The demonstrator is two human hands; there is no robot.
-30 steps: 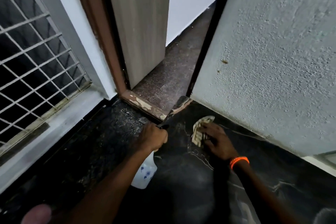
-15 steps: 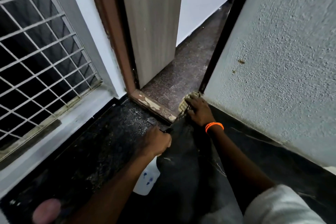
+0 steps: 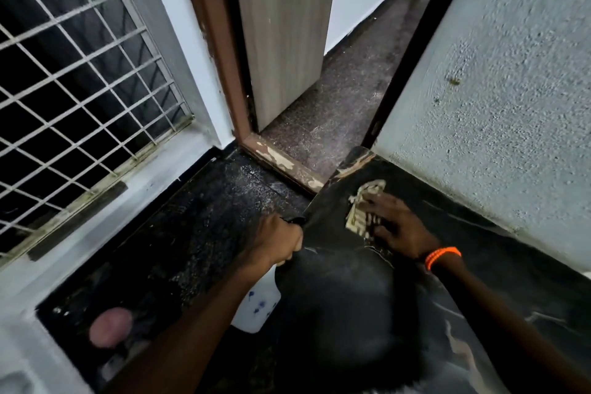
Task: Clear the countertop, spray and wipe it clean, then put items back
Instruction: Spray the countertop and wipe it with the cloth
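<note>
1. Now the right hand (image 3: pixel 398 227) has come back from the far corner by the door frame, where it was pressed half a second ago, and lies a little nearer on the dark, veined stone countertop (image 3: pixel 479 265).
2. That return reads as 1 pass of a back-and-forth wiping stroke, so the wipe step looks under way with the far end already covered; nothing stands on the visible slab, and putting items back is not yet begun.
3. Fingers of the right hand are spread fairly wide and flat, pressing down on the pale, checked, crumpled cloth (image 3: pixel 363 206), which sits just short of the chipped brown wooden door sill (image 3: pixel 281 165) and near the rough grey plaster wall (image 3: pixel 495 89).
4. Meanwhile the left hand (image 3: pixel 276 241) is closed in a fist round the black neck of the white plastic spray bottle with blue spots (image 3: pixel 257 304), which hangs below the fist at the counter's left edge, over the dark speckled floor (image 3: pixel 192 233).
</note>
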